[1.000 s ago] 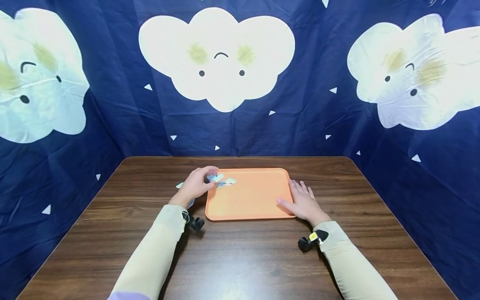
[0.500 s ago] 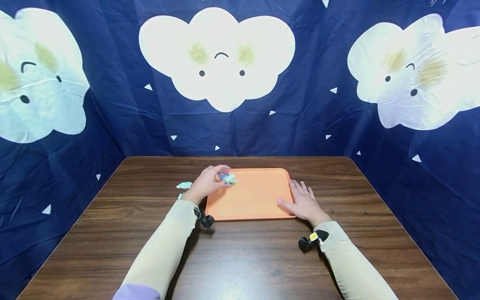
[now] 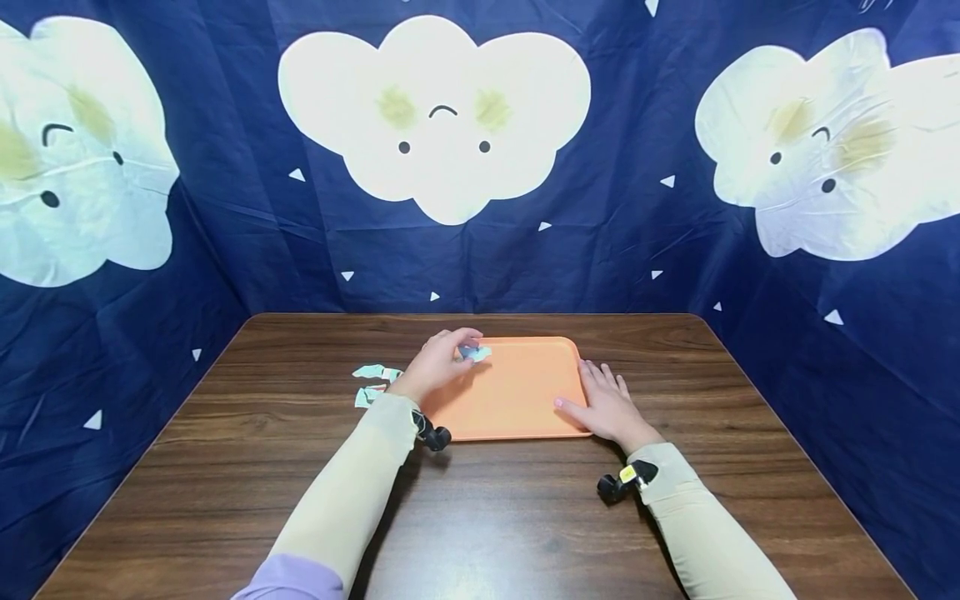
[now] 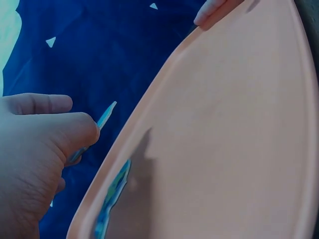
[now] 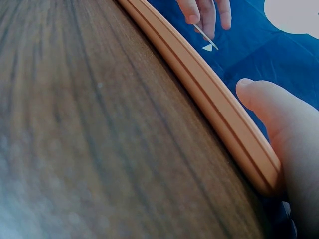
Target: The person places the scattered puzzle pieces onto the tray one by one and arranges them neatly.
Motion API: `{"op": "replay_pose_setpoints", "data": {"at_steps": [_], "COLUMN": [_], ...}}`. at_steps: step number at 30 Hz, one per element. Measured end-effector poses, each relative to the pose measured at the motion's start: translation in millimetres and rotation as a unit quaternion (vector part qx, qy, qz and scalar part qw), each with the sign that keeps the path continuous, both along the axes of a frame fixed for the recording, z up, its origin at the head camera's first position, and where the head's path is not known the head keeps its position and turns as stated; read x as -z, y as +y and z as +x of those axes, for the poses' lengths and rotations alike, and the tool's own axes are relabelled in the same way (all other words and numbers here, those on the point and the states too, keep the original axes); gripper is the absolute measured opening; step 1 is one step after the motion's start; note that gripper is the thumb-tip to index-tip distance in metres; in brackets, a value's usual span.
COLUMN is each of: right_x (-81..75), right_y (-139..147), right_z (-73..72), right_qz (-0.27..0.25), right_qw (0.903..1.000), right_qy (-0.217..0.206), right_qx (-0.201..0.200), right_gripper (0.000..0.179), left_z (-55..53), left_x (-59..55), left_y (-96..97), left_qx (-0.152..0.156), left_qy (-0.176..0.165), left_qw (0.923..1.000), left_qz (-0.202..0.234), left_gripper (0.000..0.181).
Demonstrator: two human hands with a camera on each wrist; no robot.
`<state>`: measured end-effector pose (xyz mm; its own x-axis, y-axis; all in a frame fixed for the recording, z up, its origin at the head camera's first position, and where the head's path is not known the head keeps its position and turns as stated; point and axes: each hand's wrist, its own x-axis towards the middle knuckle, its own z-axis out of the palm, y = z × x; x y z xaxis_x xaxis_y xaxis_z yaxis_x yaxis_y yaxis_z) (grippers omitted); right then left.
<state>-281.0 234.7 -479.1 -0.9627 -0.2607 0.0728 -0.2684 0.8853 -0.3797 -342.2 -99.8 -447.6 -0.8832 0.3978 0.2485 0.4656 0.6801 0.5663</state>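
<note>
My left hand (image 3: pixel 442 362) pinches a ragged-edged flat paper piece (image 3: pixel 476 353), pale blue, between thumb and fingers. It is held over the left part of an orange tray (image 3: pixel 517 396). In the left wrist view a second blue and green printed piece (image 4: pixel 113 196) lies inside the tray along its rim; my left hand hides it in the head view. My right hand (image 3: pixel 609 408) rests spread at the tray's right side, with the thumb (image 5: pixel 269 97) over the rim and the straight fingers along the outside.
Several pale mint paper pieces (image 3: pixel 370 395) lie on the brown wooden table (image 3: pixel 300 467) left of the tray, partly behind the left wrist. A dark blue cloth (image 3: pixel 465 258) with white clouds stands behind and at both sides of the table.
My left hand has moved right over the tray with the pinched piece. It now covers the piece lying in the tray and uncovers more pieces at left. The right hand stays put.
</note>
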Motion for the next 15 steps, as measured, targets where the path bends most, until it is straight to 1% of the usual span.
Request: {"op": "replay_pose_setpoints", "data": {"at_steps": [3, 6, 8, 12, 15], "right_x": [0.2, 0.5, 0.7, 0.5, 0.6], "right_y": [0.3, 0.2, 0.3, 0.7, 0.9], "right_z": [-0.3, -0.7, -0.9, -0.8, -0.7], "right_qz": [0.0, -0.001, 0.0, -0.001, -0.001], "right_qw": [1.0, 1.0, 1.0, 1.0, 1.0], "right_qy": [-0.001, -0.001, 0.0, -0.001, -0.001], "right_qx": [0.0, 0.0, 0.0, 0.001, 0.002], "right_gripper": [0.103, 0.103, 0.103, 0.103, 0.103], "left_z": [-0.2, 0.5, -0.2, -3.2, -5.1], "left_x": [0.5, 1.8, 4.1, 7.9, 9.5], "left_y": [3.1, 5.5, 7.2, 11.7, 15.7], "left_qx": [0.0, 0.003, 0.005, 0.014, 0.025], "left_qy": [-0.002, -0.009, -0.006, -0.001, -0.004], "left_qw": [1.0, 0.9999, 1.0, 0.9999, 0.9996], "left_qz": [-0.005, 0.003, 0.005, 0.008, 0.015], "left_gripper": [0.047, 0.047, 0.047, 0.048, 0.047]}}
